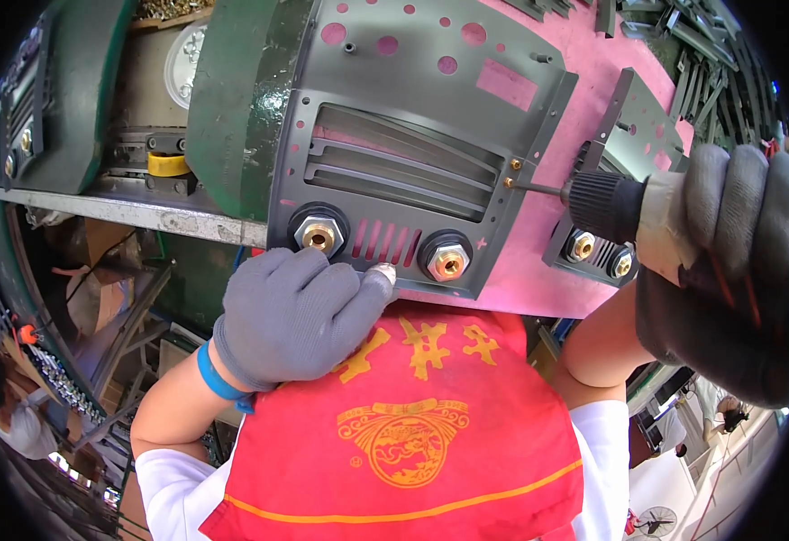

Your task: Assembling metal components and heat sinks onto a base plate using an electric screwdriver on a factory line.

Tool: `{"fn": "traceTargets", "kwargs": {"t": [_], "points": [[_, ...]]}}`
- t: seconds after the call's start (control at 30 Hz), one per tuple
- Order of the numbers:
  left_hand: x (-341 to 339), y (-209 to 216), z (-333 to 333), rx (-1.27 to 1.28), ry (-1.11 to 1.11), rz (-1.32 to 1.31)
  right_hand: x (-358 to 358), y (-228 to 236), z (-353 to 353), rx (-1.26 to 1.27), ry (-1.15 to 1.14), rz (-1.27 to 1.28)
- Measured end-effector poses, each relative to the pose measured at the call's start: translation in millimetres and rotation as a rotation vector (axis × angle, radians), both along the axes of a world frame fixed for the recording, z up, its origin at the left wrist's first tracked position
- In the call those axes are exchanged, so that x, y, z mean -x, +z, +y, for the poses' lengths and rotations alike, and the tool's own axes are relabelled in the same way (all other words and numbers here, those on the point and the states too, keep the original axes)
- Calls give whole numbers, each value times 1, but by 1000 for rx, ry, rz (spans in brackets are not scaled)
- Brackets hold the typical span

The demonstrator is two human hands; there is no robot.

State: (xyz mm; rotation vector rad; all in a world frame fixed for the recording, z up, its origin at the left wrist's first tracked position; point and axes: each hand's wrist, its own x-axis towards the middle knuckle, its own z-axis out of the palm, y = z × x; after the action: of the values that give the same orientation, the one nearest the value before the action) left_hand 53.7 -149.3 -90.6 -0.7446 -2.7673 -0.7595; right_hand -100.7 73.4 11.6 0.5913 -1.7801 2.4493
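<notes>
A grey metal panel [403, 99] with round holes, a slatted window and slots lies in front of me. Two brass-centred connectors [319, 236] with black collars and hex nuts sit along its near edge. My left hand [300, 316], in a grey glove, closes on that near edge, its thumb by the slots. My right hand [737, 207], gloved too, wraps around a power screwdriver [606, 203] with a black nose. Its bit reaches a small brass screw [509, 183] at the panel's right side; a second brass screw [516, 164] sits just beyond.
A pink sheet [538, 243] lies under the panel. At right stands a similar panel [629, 135] with connectors; loose metal strips [714, 90] pile up at the far right. Left are a green mat [232, 117], a metal rail [142, 206] and a yellow-banded fitting [167, 164]. Another person [20, 424] appears far left.
</notes>
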Motion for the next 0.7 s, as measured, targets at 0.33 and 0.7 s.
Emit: {"fn": "traceTargets", "kwargs": {"t": [0.33, 0.7], "points": [[6, 7, 0, -14, -50, -26, -6, -10, -20, 62, -5, 8], [73, 37, 21, -1346, 312, -1414, -13, 11, 16, 142, -17, 82]]}}
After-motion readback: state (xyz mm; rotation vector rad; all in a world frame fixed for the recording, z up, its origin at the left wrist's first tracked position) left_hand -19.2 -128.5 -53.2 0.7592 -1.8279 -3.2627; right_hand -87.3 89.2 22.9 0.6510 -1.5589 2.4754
